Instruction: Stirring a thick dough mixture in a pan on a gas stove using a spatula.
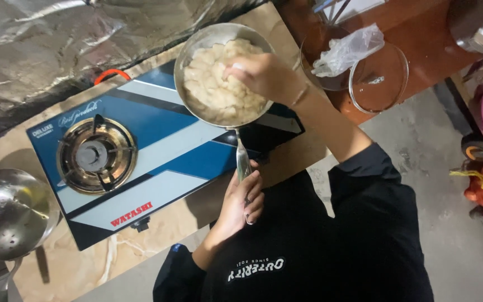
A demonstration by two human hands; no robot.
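Holding the pan handle (242, 159) with my left hand (240, 204), fingers wrapped around it, my right hand (264, 75) pinches pale dough pieces (213, 95) directly beneath, inside the pan (197, 42).

The left hand (241, 201) has its grip closed around the handle of a metal pan (197, 42) sitting on a blue gas stove (157, 145). The right hand (258, 72) presses into pale dough pieces (211, 89) inside the pan. A glass lid (381, 84) lies on the table (415, 39) nearby.
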